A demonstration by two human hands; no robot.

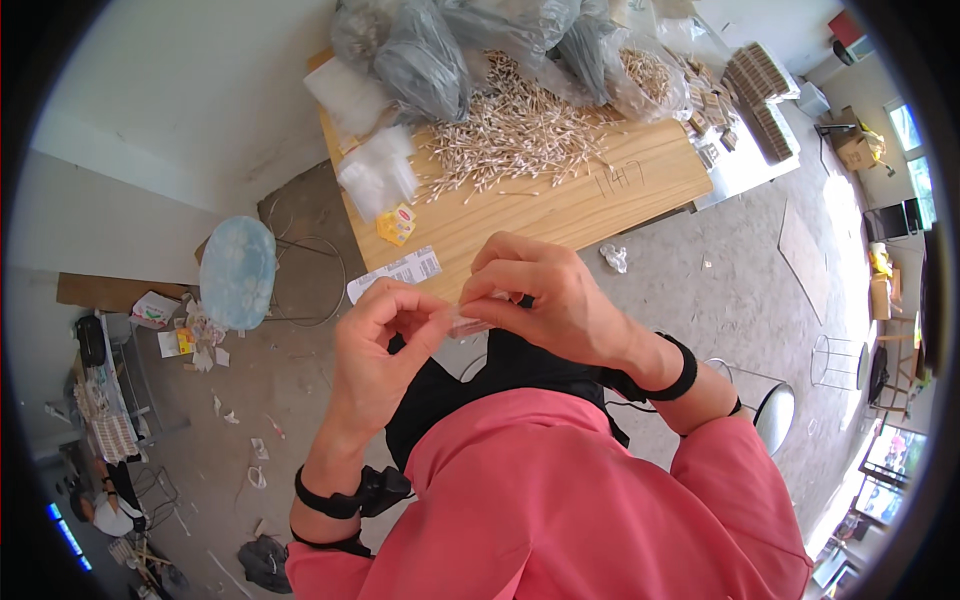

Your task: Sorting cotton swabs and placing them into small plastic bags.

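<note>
In front of my body, at the near edge of the table, both hands pinch a small clear plastic bag (466, 325). Thumb and index finger of my left hand (378, 345) close on its left side. My right hand (545, 295), fingers curled, grips the other side. Fingers hide much of the bag, and its contents are too small to make out. Just beyond my left hand lies a printed paper strip (400, 272). A large loose heap of cotton swabs (515, 135) spreads over the wooden table (640, 185).
Yellow cards (396, 226) and flat clear bags (380, 175) lie at the table's left. Grey plastic sacks (425, 60) stand behind the swabs. A blue-topped stool (238, 272) is at the left, a round stool (775, 415) at the right. Another person (112, 515) is far left.
</note>
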